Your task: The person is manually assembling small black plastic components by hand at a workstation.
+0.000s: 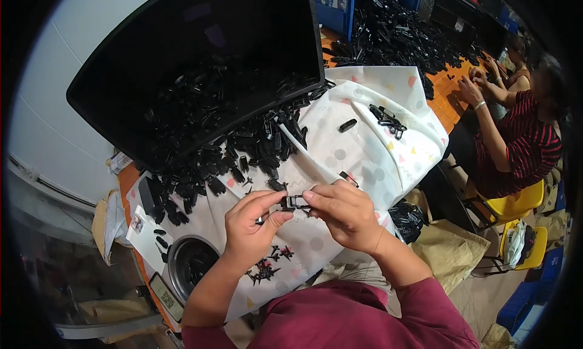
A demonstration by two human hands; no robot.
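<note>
Held part: small black buckle piece (296, 202) located in the grip, between the fingertips of both hands, raised over the cloth
Left hand (252, 224): thumb and fingers pinched on the left end of the piece
Right hand (346, 215): thumb and fingers pinched on the right end; whether the piece is one part or two joined parts cannot be told
Progress, held part: judged in process, since both hands are engaged on it
Progress, remaining stock: judged large; a pile of black parts (261, 145) lies beyond and left of the grip, spilling from a tipped black bin (255, 39)
Parts set apart: a small cluster (388, 121) and a single part (347, 125) beyond and right of the grip; whether these are finished cannot be told
Small pronged pieces (262, 270): loose group on the near side of the grip, slightly left
Metal bowl (177, 267): left of and nearer than the grip, dark pieces inside
Work surface: white patterned cloth (322, 136) under the grip, wrinkled to the right
Room, right of the grip: co-worker in a striped top (516, 136) on a yellow seat (516, 200), at an orange table (446, 97) bearing a large black heap (388, 33)
Floor side: brown paper bag (452, 249) right of and nearer than the grip
Room, left of the grip: pale wall (54, 75)
</note>
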